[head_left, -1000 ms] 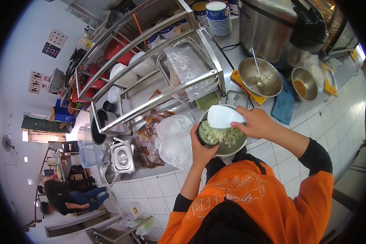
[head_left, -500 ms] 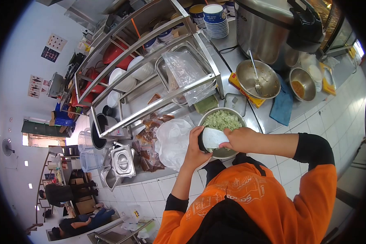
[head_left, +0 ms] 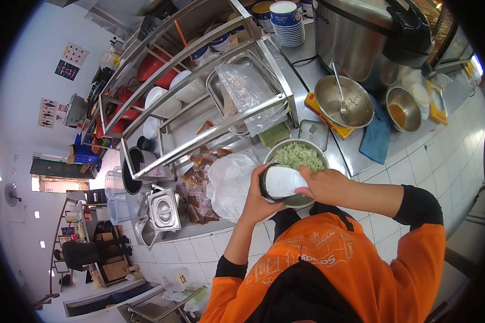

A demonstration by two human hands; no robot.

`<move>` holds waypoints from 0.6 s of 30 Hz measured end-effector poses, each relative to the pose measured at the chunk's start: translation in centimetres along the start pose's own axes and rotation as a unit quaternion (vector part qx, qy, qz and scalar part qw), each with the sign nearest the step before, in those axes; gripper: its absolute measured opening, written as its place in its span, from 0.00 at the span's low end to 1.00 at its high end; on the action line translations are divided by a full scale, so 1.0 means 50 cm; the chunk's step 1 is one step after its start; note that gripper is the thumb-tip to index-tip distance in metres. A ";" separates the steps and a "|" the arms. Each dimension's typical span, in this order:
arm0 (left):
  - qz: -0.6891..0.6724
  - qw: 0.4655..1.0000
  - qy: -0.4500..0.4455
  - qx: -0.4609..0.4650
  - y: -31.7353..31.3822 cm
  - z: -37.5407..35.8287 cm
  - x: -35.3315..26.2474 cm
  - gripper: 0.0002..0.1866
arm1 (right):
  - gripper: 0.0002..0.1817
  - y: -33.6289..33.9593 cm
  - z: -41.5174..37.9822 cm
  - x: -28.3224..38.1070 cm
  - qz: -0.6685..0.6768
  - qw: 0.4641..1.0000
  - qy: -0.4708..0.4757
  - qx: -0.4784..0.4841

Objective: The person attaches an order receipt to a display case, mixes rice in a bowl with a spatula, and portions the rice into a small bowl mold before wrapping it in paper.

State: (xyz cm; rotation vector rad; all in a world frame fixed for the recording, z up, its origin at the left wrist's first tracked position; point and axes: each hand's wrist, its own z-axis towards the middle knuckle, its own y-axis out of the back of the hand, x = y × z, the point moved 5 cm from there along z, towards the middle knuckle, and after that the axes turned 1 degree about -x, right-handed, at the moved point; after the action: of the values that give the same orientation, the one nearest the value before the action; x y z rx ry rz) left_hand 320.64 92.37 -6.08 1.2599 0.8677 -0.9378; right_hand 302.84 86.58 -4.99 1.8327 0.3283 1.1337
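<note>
A metal bowl [head_left: 325,156] of pale green rice [head_left: 295,155] stands at the counter's edge in front of me. Over its near side, my left hand [head_left: 255,195] grips a small dark bowl [head_left: 263,180], tilted on its side. My right hand [head_left: 323,186] is closed round a white dimpled rice paddle [head_left: 285,182], whose flat blade covers most of the small bowl's mouth. What lies behind the blade is hidden.
A crumpled white plastic bag [head_left: 229,185] lies to the left, beside brown sauce packets [head_left: 198,191] and a lidded steel container [head_left: 163,209]. To the right are a mixing bowl with a fork [head_left: 344,102], a blue cloth [head_left: 374,141] and a large cooker [head_left: 350,43]. A metal rack [head_left: 210,129] rises behind.
The small dark bowl has tipped slightly, so more of its dark rim shows beside the paddle. At lower left, the seated person has mostly gone from sight, and the other has shifted.
</note>
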 end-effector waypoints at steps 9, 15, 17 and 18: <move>-0.078 0.997 0.025 -0.005 -0.011 -0.013 0.010 0.54 | 0.26 0.067 -0.014 0.002 0.135 0.982 -0.066 0.116; -0.087 0.992 0.006 -0.096 -0.025 -0.005 -0.008 0.51 | 0.27 0.072 0.027 -0.055 0.186 0.977 -0.097 0.031; -0.084 0.990 0.026 -0.111 -0.020 0.003 -0.020 0.51 | 0.28 0.048 0.026 -0.042 0.154 0.982 -0.095 0.047; -0.062 0.993 0.032 -0.098 -0.019 0.004 -0.026 0.50 | 0.29 0.048 0.023 -0.032 0.114 0.989 -0.082 0.052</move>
State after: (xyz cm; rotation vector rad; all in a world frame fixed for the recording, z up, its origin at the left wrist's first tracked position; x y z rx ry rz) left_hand 319.26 92.22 -5.21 1.0817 1.0716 -0.8907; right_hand 302.36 83.66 -4.10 2.0812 0.0850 1.1265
